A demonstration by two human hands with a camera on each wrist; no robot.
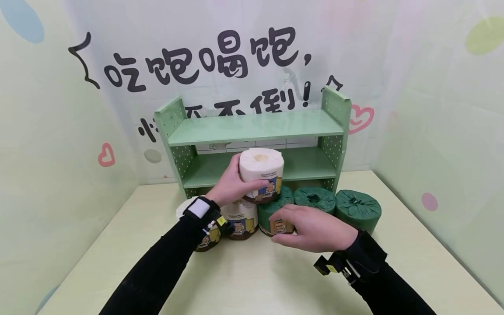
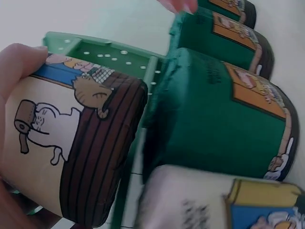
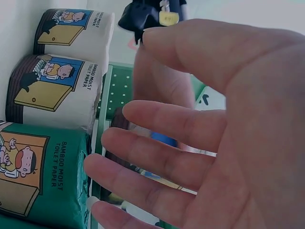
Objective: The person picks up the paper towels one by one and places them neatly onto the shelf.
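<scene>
My left hand (image 1: 230, 186) grips a white-wrapped toilet paper roll (image 1: 257, 168) with a cartoon print, its thumb across the front. In the head view the roll is raised in front of the rack and overlaps the top of a green-wrapped roll (image 1: 269, 215). The left wrist view shows the roll's brown striped base (image 2: 97, 157) tilted beside the green rolls. My right hand (image 1: 316, 227) is in front of the nearest green roll, fingers loosely extended and holding nothing. In the right wrist view its fingers (image 3: 162, 121) are spread apart.
A pale green two-tier rack (image 1: 256, 127) stands at the back of the table (image 1: 252, 275). Two more white rolls (image 1: 241, 218) stand in front of it at left, partly behind my left wrist. Further green rolls (image 1: 358, 208) line up to the right. Printed cloth walls (image 1: 433, 131) enclose the table.
</scene>
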